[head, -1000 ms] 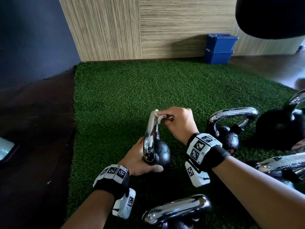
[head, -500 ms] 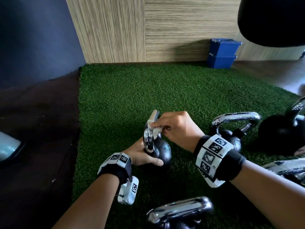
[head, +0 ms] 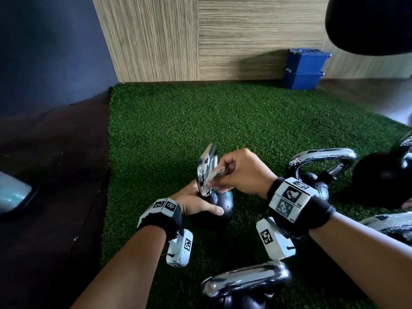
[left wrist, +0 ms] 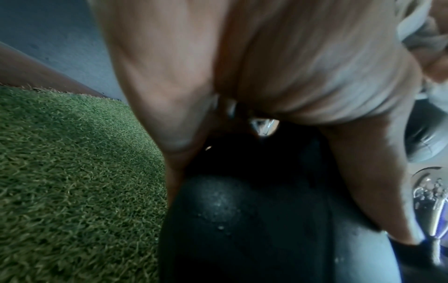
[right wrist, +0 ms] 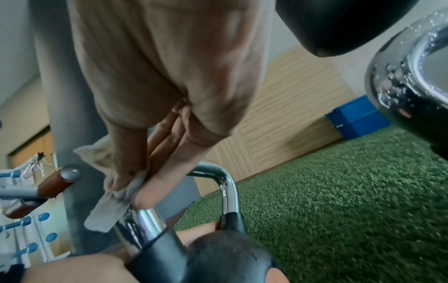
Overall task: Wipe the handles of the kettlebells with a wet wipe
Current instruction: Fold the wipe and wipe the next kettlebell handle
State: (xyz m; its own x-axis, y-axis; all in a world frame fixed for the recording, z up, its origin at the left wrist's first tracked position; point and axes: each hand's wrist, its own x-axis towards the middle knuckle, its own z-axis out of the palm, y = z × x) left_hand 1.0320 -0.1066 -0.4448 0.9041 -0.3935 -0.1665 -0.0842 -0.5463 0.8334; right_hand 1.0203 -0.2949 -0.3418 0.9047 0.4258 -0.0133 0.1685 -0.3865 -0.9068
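R hand [head: 243, 172] grip pinches wipe [head: 213, 176] on handle [head: 206, 166]; L hand [head: 196, 202] cups kettlebell [head: 219, 205].

The head view is quite dim, darkest at 9 o'clock, with curved wide-angle edges. Light comes from about 3 o'clock and makes glare on the chrome handle [head: 206, 168]. Both wrist views are soft; the turf [right wrist: 351, 201] there smears, and the near skin is out of focus.
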